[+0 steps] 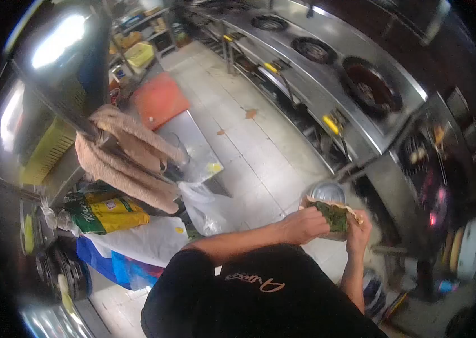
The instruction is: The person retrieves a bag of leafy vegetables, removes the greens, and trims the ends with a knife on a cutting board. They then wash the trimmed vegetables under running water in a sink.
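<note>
Right hand point(358, 231): closed in a grip on the right edge of a green, leafy-looking bundle, right of centre in the lower half of the frame.
Left hand point(307, 225): fingers bent at the bundle's left side; whether they gripped it, I could not tell.
Green bundle point(335, 219): sat between both hands, its upper edge beige and ragged.
Round grey metal vessel point(328, 192): showed just above the bundle; contact was unclear.
Steel stove with round black burners point(325, 28): ran across the upper right.
Fuzzy beige towel point(131, 152): hung over a rail, left of centre.
</note>
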A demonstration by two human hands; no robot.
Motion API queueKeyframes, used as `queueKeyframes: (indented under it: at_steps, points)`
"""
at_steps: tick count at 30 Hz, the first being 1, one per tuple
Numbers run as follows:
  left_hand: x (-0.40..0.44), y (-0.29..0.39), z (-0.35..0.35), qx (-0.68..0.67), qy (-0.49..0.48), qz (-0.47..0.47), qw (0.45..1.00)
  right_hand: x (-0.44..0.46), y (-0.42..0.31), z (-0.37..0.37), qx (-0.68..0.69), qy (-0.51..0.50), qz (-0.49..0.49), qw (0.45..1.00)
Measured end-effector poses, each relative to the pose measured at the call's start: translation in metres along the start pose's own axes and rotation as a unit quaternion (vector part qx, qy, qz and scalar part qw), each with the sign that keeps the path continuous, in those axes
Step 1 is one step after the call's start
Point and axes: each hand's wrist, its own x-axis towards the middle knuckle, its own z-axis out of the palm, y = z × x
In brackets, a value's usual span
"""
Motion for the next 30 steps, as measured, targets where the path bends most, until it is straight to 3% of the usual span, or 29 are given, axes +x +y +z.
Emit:
queueKeyframes:
  at_steps: [6, 13, 14, 18, 19, 22, 25, 30]
  points:
    - [0.017, -0.068, -0.045, 0.079, 0.102, -0.104, 0.986, 0.154, -0.024, 0.062, -0.012, -0.182, -0.036, 0.983]
    - [0.041, -0.166, -0.123, 0.261, 0.203, -0.175, 0.927, 0.284, -0.047, 0.179, -0.019, -0.272, -0.086, 0.958]
    - [0.049, -0.18, -0.133, 0.28, 0.203, -0.219, 0.912, 0.299, -0.049, 0.193, 0.012, -0.289, -0.064, 0.955]
    - [0.068, -0.245, -0.171, 0.335, 0.154, -0.24, 0.898, 0.356, -0.07, 0.237, -0.038, -0.281, -0.094, 0.954]
    - [0.073, -0.257, -0.177, 0.34, 0.14, -0.247, 0.896, 0.372, -0.069, 0.247, -0.006, -0.273, -0.125, 0.954]
    - [0.086, -0.301, -0.208, 0.344, 0.132, -0.243, 0.897, 0.42, -0.073, 0.274, 0.045, -0.266, -0.103, 0.957]
    - [0.088, -0.346, -0.233, 0.352, 0.03, -0.267, 0.897, 0.472, -0.074, 0.314, 0.034, -0.261, -0.101, 0.959]
    - [0.08, -0.407, -0.293, 0.346, 0.09, -0.291, 0.887, 0.553, -0.092, 0.413, 0.043, -0.334, -0.088, 0.938]
